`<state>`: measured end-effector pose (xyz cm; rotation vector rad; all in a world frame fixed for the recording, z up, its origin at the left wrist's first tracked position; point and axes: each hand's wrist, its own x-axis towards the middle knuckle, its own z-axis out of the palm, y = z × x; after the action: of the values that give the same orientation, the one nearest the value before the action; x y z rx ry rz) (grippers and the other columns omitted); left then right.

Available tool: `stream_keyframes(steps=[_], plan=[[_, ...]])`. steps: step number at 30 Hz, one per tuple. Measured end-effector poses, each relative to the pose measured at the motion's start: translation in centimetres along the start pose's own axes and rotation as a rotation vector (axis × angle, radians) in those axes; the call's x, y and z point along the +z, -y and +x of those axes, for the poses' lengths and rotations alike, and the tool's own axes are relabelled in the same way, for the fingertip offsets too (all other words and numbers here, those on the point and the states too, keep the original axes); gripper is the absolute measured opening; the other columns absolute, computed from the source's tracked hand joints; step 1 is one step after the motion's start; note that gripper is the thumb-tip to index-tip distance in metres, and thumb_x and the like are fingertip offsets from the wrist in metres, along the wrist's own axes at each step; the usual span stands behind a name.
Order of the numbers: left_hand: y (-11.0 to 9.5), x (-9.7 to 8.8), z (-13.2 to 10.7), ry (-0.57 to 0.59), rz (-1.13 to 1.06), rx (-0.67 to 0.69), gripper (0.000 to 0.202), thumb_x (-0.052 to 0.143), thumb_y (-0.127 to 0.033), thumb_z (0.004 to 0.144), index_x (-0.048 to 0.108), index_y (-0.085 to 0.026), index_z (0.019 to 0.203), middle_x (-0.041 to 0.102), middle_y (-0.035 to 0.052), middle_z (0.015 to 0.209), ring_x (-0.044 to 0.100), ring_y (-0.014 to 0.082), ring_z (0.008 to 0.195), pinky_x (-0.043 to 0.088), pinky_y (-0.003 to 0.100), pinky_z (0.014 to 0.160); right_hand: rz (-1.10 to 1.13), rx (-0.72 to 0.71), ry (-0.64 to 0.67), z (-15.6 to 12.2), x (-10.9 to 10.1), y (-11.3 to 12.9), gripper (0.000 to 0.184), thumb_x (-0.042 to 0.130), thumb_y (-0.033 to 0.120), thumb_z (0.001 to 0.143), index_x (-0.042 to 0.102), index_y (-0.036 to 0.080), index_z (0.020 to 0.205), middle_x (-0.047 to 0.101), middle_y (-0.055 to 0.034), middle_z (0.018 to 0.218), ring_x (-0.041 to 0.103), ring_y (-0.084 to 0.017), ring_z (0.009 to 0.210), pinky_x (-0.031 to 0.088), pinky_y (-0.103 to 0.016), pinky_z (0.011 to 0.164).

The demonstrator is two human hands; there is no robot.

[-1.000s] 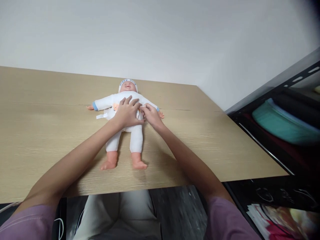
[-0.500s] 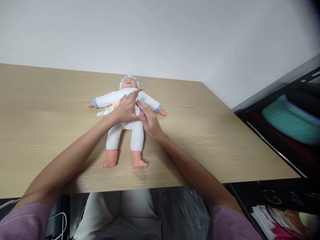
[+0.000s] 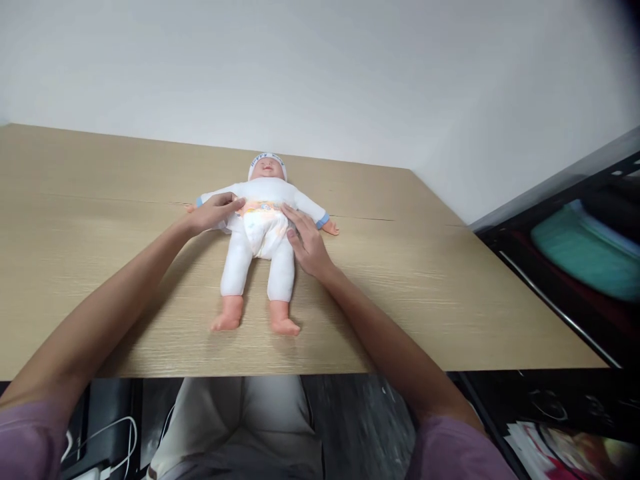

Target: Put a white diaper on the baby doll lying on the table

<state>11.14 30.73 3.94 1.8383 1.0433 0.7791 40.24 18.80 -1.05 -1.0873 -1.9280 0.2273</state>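
A baby doll (image 3: 261, 248) in a white suit and cap lies on its back on the wooden table (image 3: 100, 220), head away from me. A white nappy (image 3: 263, 223) with an orange band covers its belly. My left hand (image 3: 213, 212) rests on the doll's left side by its arm, fingers stretched and touching the nappy's edge. My right hand (image 3: 305, 241) lies flat against the doll's other hip, fingers extended along the nappy.
A dark shelf unit (image 3: 575, 227) with a teal bundle (image 3: 585, 250) stands to the right of the table. White cables (image 3: 110, 433) hang below the table's near edge at left. A white wall rises behind the table.
My left hand slid off the doll's chest to its side, uncovering the nappy. My right hand stayed at the doll's hip. The view shifted slightly.
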Motion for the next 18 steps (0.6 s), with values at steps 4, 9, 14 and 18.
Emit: stream_keyframes(steps=[4,9,14,18], plan=[[1.2,0.6,0.5,-0.191,-0.169,-0.028,0.045,0.076,-0.057,0.104,0.058,-0.024,0.08,0.056,0.0007,0.074,0.048,0.0174,0.069,0.04,0.032,0.068,0.007,-0.03,-0.008,-0.1,0.0,-0.2,0.06,0.038,0.055,0.122,0.055,0.029,0.174,0.057,-0.0095,0.179,0.05,-0.029,0.169,0.037,-0.058,0.143],[3.3,0.2,-1.9,-0.324,0.065,0.005,0.038,0.064,-0.058,0.109,0.061,-0.024,0.093,0.071,0.0052,0.09,0.057,0.0213,0.08,0.049,0.036,0.081,-0.031,-0.055,-0.013,-0.2,-0.1,-0.3,0.06,0.038,0.054,0.122,0.054,0.028,0.174,0.058,-0.0119,0.178,0.052,-0.032,0.167,0.038,-0.06,0.142],[4.9,-1.1,-5.4,-0.323,0.525,0.111,0.035,0.069,-0.059,0.099,0.061,-0.025,0.093,0.072,0.0119,0.098,0.061,0.0366,0.108,0.048,0.053,0.109,-0.156,-0.02,-0.092,0.1,-0.2,0.8,0.057,0.045,0.054,0.119,0.057,0.031,0.17,0.061,-0.0126,0.171,0.055,-0.037,0.16,0.04,-0.065,0.137],[5.8,-1.7,-5.4,-0.304,0.602,0.067,0.035,0.075,-0.056,0.09,0.057,-0.026,0.084,0.069,0.0129,0.095,0.061,0.0391,0.108,0.048,0.055,0.107,-0.176,-0.004,-0.174,2.7,-0.1,3.8,0.042,0.052,0.05,0.116,0.071,0.029,0.147,0.073,-0.0136,0.133,0.067,-0.037,0.128,0.05,-0.061,0.122]])
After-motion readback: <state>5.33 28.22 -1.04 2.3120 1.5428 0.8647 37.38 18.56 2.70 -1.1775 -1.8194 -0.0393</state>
